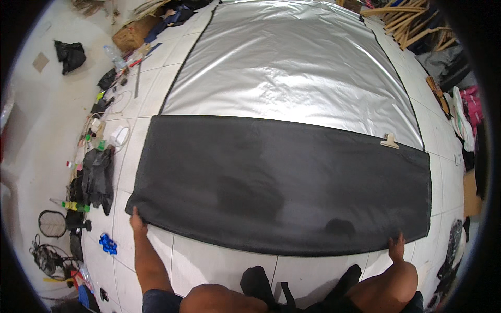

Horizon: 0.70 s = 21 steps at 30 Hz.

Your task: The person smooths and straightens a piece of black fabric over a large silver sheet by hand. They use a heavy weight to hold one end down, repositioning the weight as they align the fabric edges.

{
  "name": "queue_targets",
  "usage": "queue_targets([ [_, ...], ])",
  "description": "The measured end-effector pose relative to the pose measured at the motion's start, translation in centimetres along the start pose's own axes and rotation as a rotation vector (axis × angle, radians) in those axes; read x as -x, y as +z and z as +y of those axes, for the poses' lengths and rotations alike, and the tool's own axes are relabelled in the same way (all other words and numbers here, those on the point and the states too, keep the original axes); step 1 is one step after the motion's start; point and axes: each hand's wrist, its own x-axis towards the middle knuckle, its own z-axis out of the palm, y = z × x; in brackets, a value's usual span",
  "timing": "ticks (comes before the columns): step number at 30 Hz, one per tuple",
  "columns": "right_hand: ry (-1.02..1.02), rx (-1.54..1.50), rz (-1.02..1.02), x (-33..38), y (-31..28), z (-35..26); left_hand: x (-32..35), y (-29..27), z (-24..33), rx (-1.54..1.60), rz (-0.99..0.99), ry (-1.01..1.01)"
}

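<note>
A large sheet with a silver face and dark edging lies spread over the floor. Its near part is folded back, so a wide black panel covers the front. My left hand is closed on the panel's near left corner; some of its fingers are hidden by the cloth. Towards the near right corner, my right hand grips the same front edge. A pale bulldog clip sits on the fold line at the right, far from both hands.
White floor tiles surround the sheet. Along the left lie a black plastic bag, a blue ribbon bow, a racket-shaped object and a fan. Bundled wooden strips stand at the far right. My feet are near the front edge.
</note>
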Motion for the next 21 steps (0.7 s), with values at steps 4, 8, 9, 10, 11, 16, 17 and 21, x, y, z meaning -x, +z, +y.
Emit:
queue_targets([
  [4,0.137,0.056,-0.164,2.2,0.1,-0.7,-0.8,2.8,-1.2,-0.093,0.225,0.103],
  [8,0.200,-0.007,-0.243,3.1,-2.5,-4.4,-3.2,1.5,-1.1,-0.257,0.182,0.164],
  [9,0.230,-0.012,-0.258,3.4,-3.3,-5.0,-3.7,1.8,-1.3,-0.344,0.245,0.191],
  [10,0.241,-0.034,-0.281,3.2,-3.5,-6.2,-4.7,0.4,-0.3,-0.317,0.195,0.232],
  [11,0.256,-0.014,-0.297,2.6,-3.5,-8.0,-5.8,-2.4,1.7,-0.291,0.157,0.284],
  [16,0.222,0.166,0.013,5.4,-4.8,-9.1,-0.8,6.7,1.5,-1.308,0.459,0.566],
  [17,0.006,0.107,0.147,4.1,-3.3,-9.2,-0.1,5.3,2.0,-1.310,0.327,0.827],
  [21,-0.303,0.021,0.065,3.8,-5.3,-15.9,25.3,17.9,-8.0,-1.873,-0.278,0.793],
])
